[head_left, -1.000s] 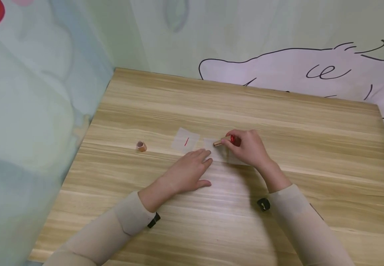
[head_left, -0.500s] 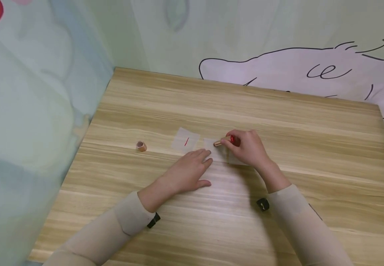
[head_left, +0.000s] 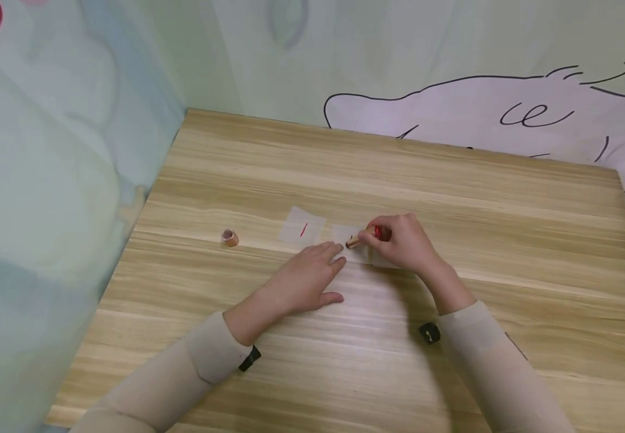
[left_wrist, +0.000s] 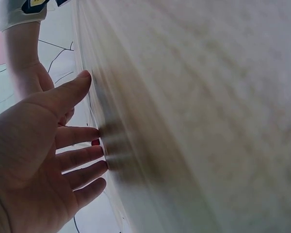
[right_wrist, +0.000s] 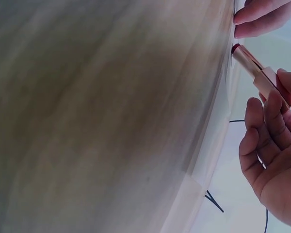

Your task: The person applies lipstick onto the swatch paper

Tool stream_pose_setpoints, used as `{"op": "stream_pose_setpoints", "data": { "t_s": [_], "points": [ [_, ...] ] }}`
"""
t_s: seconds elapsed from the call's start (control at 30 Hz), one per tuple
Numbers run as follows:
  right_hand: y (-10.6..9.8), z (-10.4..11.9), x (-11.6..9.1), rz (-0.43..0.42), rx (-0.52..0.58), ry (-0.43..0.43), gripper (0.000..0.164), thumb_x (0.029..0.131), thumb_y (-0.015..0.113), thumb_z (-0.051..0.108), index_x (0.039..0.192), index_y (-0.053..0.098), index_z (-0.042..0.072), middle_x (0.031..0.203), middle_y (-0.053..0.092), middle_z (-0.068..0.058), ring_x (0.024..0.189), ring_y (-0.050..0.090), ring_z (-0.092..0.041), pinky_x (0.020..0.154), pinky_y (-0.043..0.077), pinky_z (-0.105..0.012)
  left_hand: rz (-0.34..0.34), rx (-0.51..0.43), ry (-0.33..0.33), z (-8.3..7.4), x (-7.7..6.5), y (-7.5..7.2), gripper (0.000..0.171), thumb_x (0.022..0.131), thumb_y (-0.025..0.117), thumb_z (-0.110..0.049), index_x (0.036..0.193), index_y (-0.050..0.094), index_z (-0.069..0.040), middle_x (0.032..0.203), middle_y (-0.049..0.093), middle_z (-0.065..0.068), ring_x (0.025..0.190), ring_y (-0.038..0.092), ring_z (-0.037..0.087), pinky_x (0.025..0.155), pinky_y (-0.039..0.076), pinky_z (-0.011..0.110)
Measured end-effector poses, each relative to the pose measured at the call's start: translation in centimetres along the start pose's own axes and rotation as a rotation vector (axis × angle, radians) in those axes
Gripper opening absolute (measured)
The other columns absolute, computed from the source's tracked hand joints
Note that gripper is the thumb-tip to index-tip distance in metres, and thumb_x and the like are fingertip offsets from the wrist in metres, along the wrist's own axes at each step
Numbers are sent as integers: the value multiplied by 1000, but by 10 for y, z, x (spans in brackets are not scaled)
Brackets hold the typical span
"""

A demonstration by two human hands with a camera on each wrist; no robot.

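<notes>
My right hand pinches a gold lipstick between thumb and fingers. In the right wrist view the dark red tip of the lipstick is right at the surface of the paper. Under it lies a thin white paper square, with a small dark mark close to the tip. My left hand rests with spread, straight fingers, its fingertips at the left edge of that square. The left wrist view shows the same hand, palm visible, fingertips pressing on the surface and holding nothing.
Left of that square lies another paper square bearing a short red stroke. A third square is partly covered by the right hand. The lipstick cap stands farther left on the wooden table. Walls border the table behind and left.
The right hand has shifted the lipstick tip slightly down and left over the paper, tilting the lipstick more. A small mark now shows there. The left hand has stayed in place.
</notes>
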State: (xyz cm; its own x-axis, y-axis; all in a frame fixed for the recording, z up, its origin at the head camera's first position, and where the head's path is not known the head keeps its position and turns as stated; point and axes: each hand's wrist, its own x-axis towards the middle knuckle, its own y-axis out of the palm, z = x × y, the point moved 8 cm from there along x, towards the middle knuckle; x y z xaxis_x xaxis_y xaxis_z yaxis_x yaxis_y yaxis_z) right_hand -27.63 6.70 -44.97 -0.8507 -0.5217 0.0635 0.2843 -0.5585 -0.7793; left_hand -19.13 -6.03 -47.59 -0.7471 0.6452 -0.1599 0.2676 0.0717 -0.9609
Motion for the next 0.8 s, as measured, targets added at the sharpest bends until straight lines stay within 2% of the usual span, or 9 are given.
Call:
{"op": "stream_pose_setpoints", "data": {
  "t_s": [0.33,0.43,0.63,0.8],
  "points": [
    [1,1,-1,45,19,5,16,92,77,23,83,76,10,57,50,5,53,41,-10,51,33,-27,-13,-5,7,0,0,-2,71,91,72,-49,139,58,0,150,46,19,142,41,32,117,33,44],
    [2,0,-1,51,55,8,15,92,77,24,85,77,10,59,52,6,55,43,-10,51,34,-26,-13,-9,6,0,0,-1,71,91,72,-49,139,58,1,151,46,19,142,41,32,117,34,44],
    [-12,-7,-3,-45,197,23,11,92,77,19,85,76,10,61,52,4,56,45,-11,50,35,-23,-27,-10,14,0,1,-2,69,91,73,-48,138,59,1,150,46,20,141,42,33,117,34,44],
    [-23,-10,-4,-120,226,32,13,93,76,20,85,75,9,59,50,3,53,42,-10,48,33,-22,-44,-1,27,-1,0,-4,67,90,74,-47,135,60,1,146,49,19,139,44,33,116,36,44]
  ]
}}
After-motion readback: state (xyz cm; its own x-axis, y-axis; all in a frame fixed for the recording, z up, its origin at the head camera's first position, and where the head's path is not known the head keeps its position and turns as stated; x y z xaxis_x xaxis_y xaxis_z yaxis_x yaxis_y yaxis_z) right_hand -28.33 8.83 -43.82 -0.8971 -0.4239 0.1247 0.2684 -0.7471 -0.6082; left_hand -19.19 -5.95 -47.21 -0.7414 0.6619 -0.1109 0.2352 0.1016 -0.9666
